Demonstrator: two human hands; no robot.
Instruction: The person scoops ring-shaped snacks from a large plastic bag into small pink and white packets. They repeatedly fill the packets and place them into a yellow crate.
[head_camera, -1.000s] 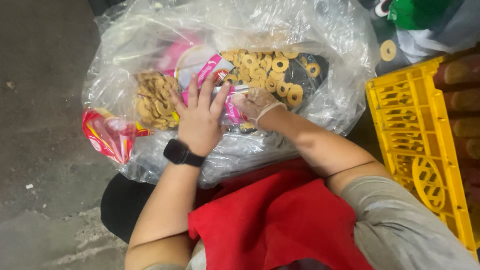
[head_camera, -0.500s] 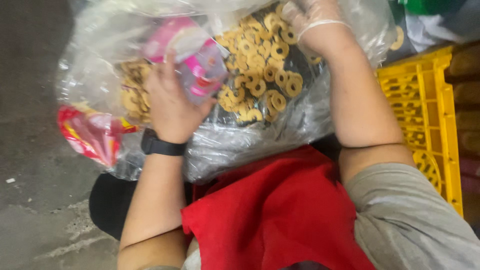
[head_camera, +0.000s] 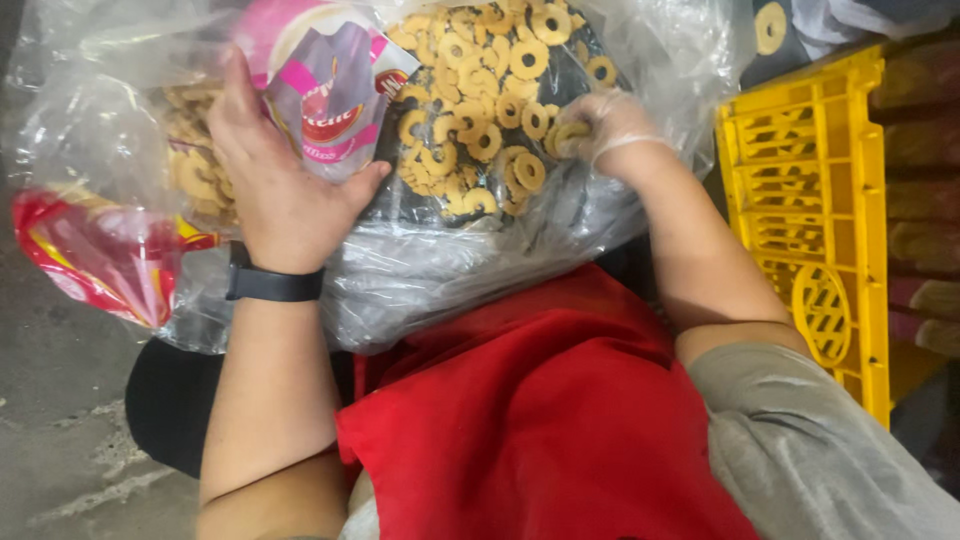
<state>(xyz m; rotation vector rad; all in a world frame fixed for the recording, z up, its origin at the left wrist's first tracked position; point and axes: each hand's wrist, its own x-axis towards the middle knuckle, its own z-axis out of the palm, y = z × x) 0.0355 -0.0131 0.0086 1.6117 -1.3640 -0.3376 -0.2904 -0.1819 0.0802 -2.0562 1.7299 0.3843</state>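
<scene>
A large clear plastic bag (head_camera: 450, 270) rests on my lap, full of yellow ring-shaped snacks (head_camera: 480, 110). My left hand (head_camera: 275, 190), with a black watch on the wrist, grips a small pink and white snack packet (head_camera: 325, 85) at the bag's upper left. My right hand (head_camera: 605, 130), in a thin clear glove, is closed on a few snack rings at the right edge of the pile. A second heap of rings (head_camera: 195, 165) shows through the plastic behind my left hand.
A yellow plastic crate (head_camera: 810, 220) stands to the right, with brown items (head_camera: 925, 200) beyond it. A red and yellow wrapper (head_camera: 95, 260) lies at the left on the grey concrete floor (head_camera: 60, 440). A red apron (head_camera: 540, 420) covers my lap.
My right hand came back down from the top of the bag to the rings. My left hand stayed on the pink packet, lifting it a little higher.
</scene>
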